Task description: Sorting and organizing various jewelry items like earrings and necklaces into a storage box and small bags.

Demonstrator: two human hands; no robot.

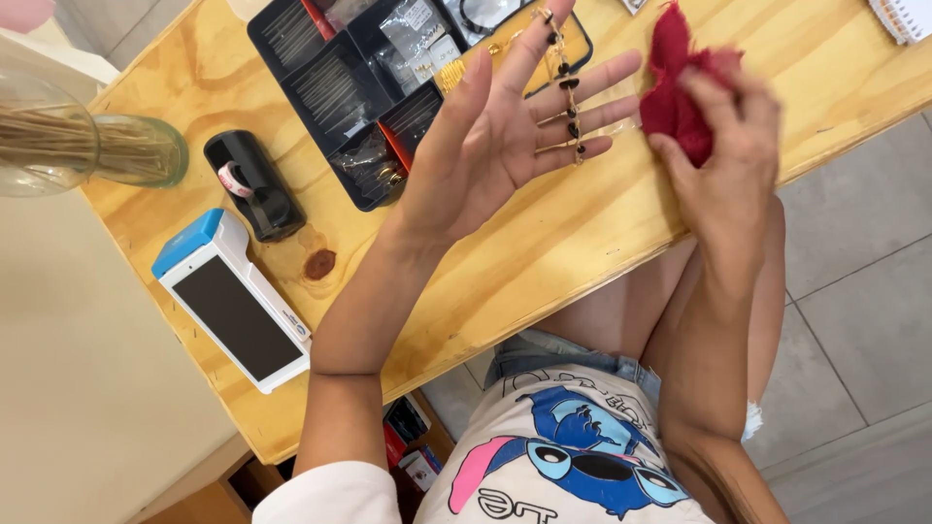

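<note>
A thin gold chain point(566, 97) set with small dark beads lay draped across the fingers of the left hand point(505, 136), running from the raised index finger down over the other fingers. That hand was held palm up above the wooden table point(544, 252), its fingers spread wide and straight, gripping nothing; the chain merely rested on them. Just beside it, the right hand point(723, 160) had its fingers curled closed around a crumpled red cloth point(680, 82), which rose above the fingertips and sat near the chain's lower end. Behind the left hand lay a black compartment tray point(335, 87) holding small clear packets and rows of thin metal pins, with red dividers between sections. To the tray's left stood a black tape dispenser point(254, 184) with a pale roll. Nearer the table's edge lay a white handheld terminal point(233, 301) with a dark screen and a blue end. A clear glass jar point(92, 146) of thin sticks lay on its side at the far left.
</note>
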